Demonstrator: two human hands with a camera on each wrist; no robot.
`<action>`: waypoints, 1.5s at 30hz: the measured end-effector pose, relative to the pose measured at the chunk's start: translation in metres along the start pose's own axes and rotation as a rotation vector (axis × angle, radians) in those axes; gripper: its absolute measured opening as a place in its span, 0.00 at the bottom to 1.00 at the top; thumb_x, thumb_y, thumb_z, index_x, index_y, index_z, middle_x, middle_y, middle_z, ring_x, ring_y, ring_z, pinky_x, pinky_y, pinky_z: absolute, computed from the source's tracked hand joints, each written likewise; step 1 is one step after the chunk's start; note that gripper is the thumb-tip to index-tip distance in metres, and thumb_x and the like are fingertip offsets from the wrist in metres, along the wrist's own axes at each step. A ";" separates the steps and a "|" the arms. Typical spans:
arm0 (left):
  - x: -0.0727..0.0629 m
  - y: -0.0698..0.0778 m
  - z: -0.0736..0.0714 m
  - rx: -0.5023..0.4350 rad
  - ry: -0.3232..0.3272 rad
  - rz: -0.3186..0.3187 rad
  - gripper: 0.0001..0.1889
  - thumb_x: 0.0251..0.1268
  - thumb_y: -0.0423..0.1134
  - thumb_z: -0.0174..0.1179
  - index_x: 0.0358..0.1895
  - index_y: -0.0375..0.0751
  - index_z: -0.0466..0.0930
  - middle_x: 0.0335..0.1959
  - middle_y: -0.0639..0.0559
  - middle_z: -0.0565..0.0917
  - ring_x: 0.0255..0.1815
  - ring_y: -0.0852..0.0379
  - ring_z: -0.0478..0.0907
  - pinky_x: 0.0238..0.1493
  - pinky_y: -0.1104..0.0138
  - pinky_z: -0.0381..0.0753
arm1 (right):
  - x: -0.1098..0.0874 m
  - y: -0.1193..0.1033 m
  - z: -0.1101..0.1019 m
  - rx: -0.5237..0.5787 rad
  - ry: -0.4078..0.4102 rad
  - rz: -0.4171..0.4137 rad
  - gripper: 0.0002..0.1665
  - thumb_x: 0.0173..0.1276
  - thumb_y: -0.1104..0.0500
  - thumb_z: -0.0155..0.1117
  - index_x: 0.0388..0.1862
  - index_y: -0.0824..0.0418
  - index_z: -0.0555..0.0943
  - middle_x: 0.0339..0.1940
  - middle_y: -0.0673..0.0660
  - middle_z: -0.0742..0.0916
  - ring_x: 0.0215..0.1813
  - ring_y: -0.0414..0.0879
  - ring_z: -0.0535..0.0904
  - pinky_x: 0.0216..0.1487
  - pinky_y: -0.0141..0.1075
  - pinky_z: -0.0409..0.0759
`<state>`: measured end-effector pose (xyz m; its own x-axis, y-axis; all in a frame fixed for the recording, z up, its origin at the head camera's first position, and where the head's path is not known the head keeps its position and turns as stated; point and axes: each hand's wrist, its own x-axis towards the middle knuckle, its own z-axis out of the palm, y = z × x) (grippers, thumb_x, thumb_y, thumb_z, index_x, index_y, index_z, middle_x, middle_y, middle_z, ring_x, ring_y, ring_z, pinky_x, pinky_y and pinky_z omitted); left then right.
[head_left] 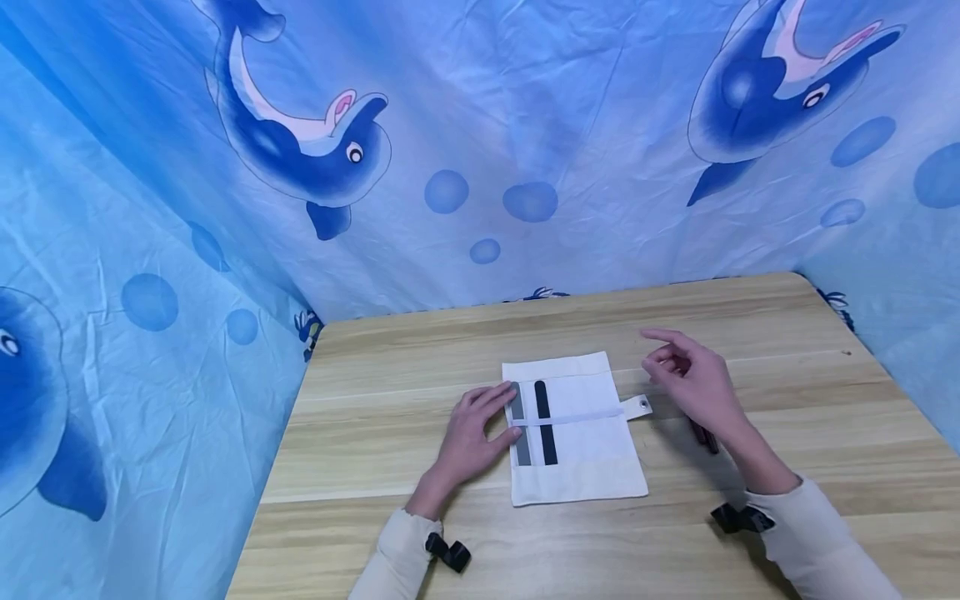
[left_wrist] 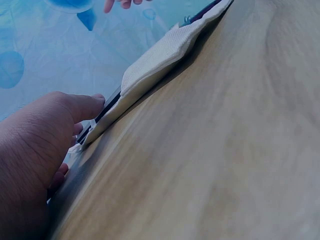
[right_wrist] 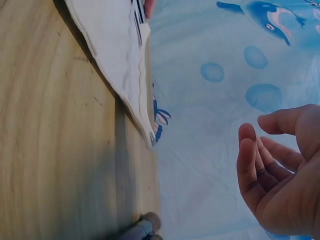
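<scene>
An opened white cloth case [head_left: 592, 454] lies on the table, with an elastic band [head_left: 588, 416] across its middle. Under the band sit a flat grey strip [head_left: 523, 450] and a flat black strip [head_left: 550, 446] with a rounded top. My left hand [head_left: 472, 433] rests at the case's left edge, fingertips and thumb touching beside the grey strip. In the left wrist view, the thumb [left_wrist: 85, 106] lies against the strip's edge. My right hand [head_left: 693, 379] hovers right of the case, fingers loosely bent and holding nothing, beyond the snap tab [head_left: 639, 407].
Slim dark items [head_left: 703, 435] lie on the wooden table [head_left: 375, 467] beneath my right wrist; their ends [right_wrist: 145, 227] show in the right wrist view. A blue dolphin-print curtain [head_left: 480, 125] hangs behind the table and along its sides.
</scene>
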<state>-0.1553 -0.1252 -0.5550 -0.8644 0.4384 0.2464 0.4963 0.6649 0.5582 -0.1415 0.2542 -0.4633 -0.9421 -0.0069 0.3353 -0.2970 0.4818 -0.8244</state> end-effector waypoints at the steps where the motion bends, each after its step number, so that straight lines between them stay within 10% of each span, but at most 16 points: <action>1: 0.000 0.000 0.000 0.003 0.000 -0.001 0.36 0.76 0.60 0.66 0.82 0.51 0.77 0.84 0.58 0.73 0.81 0.40 0.69 0.79 0.34 0.65 | 0.000 0.000 -0.002 -0.001 0.001 0.003 0.26 0.77 0.69 0.73 0.72 0.65 0.83 0.41 0.64 0.92 0.34 0.35 0.86 0.33 0.25 0.82; 13: 0.001 -0.001 -0.001 0.003 0.001 -0.006 0.36 0.76 0.59 0.67 0.82 0.52 0.76 0.84 0.58 0.73 0.81 0.40 0.68 0.79 0.33 0.65 | 0.008 0.014 -0.025 -0.064 -0.003 0.084 0.30 0.78 0.67 0.71 0.77 0.66 0.78 0.46 0.69 0.92 0.37 0.29 0.84 0.35 0.25 0.83; 26: -0.001 0.000 0.001 -0.007 0.013 0.000 0.35 0.75 0.59 0.67 0.81 0.52 0.77 0.84 0.58 0.74 0.80 0.40 0.69 0.77 0.33 0.66 | 0.010 0.038 -0.038 -0.263 -0.151 0.262 0.39 0.78 0.62 0.72 0.82 0.73 0.70 0.44 0.68 0.92 0.34 0.47 0.84 0.28 0.38 0.78; 45: 0.000 0.001 0.000 -0.017 -0.001 -0.014 0.36 0.75 0.59 0.66 0.81 0.51 0.77 0.85 0.56 0.73 0.81 0.39 0.68 0.79 0.32 0.64 | 0.006 0.049 -0.035 -0.415 -0.192 0.249 0.40 0.69 0.62 0.76 0.76 0.73 0.75 0.31 0.55 0.92 0.24 0.45 0.81 0.24 0.41 0.73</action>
<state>-0.1551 -0.1242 -0.5545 -0.8712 0.4297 0.2374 0.4826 0.6609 0.5747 -0.1563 0.3085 -0.4853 -0.9995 0.0108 0.0300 -0.0096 0.7961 -0.6051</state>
